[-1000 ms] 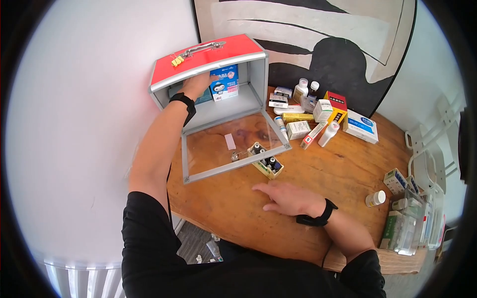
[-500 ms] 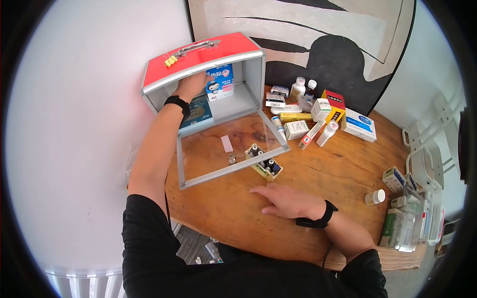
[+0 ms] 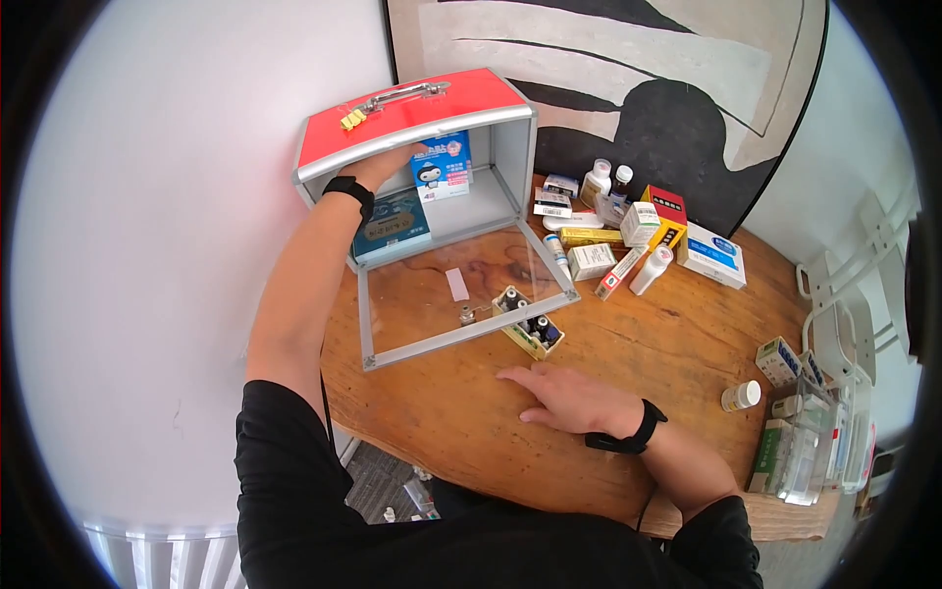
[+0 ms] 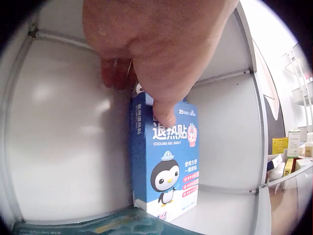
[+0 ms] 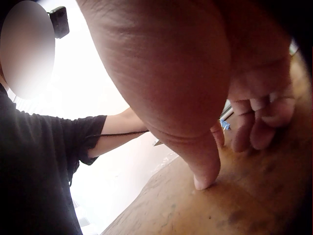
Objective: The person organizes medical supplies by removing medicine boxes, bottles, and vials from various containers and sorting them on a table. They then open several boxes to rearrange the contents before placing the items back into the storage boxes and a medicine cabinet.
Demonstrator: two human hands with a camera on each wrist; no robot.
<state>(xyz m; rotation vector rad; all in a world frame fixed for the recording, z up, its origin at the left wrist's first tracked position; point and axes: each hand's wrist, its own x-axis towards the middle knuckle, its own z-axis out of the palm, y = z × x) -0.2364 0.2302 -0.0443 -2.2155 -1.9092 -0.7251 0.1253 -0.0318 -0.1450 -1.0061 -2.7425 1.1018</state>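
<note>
My left hand (image 3: 383,169) reaches into the red-topped case (image 3: 412,116). In the left wrist view, the thumb of this hand (image 4: 156,54) lies on the front of an upright blue box with a penguin (image 4: 168,156), pinching its top; the other fingers are partly hidden behind. The same blue box (image 3: 442,169) shows in the head view. In front of it a flat teal box (image 3: 392,226) lies on the case floor. On the wooden table (image 3: 432,412), my right hand (image 3: 574,398) rests with thumb and index finger extended, holding nothing; in the right wrist view its thumb touches the wood.
The case's clear door (image 3: 412,304) lies folded down over the table, partly over a small carton of bottles (image 3: 530,329). Boxes and bottles cluster at the back right, including a white-and-blue box (image 3: 711,255). A white bottle (image 3: 741,396) and clear organizer (image 3: 810,452) are at the right.
My left hand has shifted slightly left and back inside the case, uncovering the teal box. The blue penguin box has moved slightly relative to the case. My right hand has stayed in place.
</note>
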